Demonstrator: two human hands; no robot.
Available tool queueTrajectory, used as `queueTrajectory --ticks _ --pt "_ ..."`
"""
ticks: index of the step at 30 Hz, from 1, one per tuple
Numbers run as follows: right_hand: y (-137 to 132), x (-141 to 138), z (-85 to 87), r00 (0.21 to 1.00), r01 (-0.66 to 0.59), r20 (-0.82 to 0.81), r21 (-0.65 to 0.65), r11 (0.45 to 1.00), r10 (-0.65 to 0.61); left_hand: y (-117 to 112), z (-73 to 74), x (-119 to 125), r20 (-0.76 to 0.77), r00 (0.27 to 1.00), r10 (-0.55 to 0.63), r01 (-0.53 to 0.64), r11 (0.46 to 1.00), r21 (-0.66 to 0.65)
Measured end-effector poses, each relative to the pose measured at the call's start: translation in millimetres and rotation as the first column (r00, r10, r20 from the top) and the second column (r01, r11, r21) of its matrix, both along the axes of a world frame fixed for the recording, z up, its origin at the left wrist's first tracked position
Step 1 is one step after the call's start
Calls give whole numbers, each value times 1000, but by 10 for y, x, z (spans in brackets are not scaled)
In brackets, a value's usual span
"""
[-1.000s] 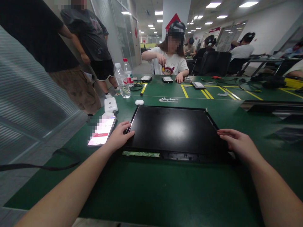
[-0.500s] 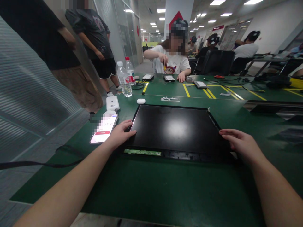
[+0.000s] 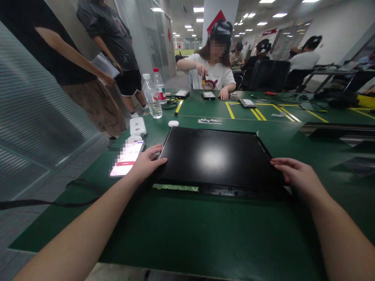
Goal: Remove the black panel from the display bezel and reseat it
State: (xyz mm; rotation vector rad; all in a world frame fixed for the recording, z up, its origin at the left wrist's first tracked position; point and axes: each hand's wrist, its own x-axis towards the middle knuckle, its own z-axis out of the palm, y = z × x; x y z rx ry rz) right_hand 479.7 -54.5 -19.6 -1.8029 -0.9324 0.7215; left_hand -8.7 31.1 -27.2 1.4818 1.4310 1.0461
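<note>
A black display panel lies face up over a dark backing frame on the green table. Its upper left corner overhangs the frame a little, and the panel looks slightly raised there. Along the frame's near edge runs a green circuit strip. My left hand grips the panel's left edge, thumb on top and fingers at the side. At the right edge, my right hand pinches the panel between thumb and fingers; the exact contact of its fingertips is partly hidden.
Left of the panel lie a lit phone, a white device and a small white case. Two bottles stand behind. Across the table, a person works at a hard drive. Dark flat parts lie right.
The panel has risen slightly from its frame and shifted a little, with both hands still at its edges. At the left, a standing person now holds out white papers.
</note>
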Motion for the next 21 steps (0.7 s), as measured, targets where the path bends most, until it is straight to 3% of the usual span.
queueTrajectory --ticks 7,21 --pt "6 4 -9 1000 9 25 -13 1000 -8 24 -31 -49 -333 938 -92 117 992 54" --pt "-20 -74 78 997 19 73 -42 999 -16 22 -61 -28 -509 852 -120 186 979 81"
